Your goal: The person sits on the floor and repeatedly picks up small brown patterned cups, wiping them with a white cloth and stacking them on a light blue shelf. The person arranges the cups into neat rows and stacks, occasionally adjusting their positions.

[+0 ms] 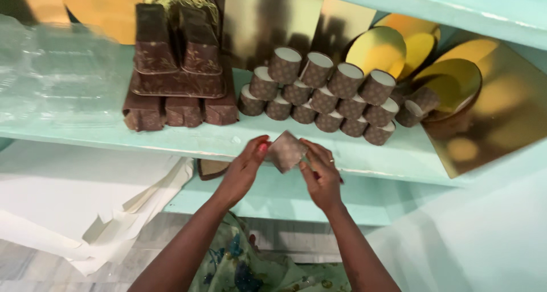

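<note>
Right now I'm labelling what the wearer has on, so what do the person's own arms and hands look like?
Both forearms are bare, with no sleeves or gloves. The left hand has pink-painted nails. The right hand wears a thin ring on one finger. No watch or bracelets show.

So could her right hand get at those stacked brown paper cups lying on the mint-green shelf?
Probably yes. The right hand is just in front of the stacked brown paper cups on the mint-green shelf, with nothing between. It does share one brown patterned cup with the left hand, so it isn't free.
</note>
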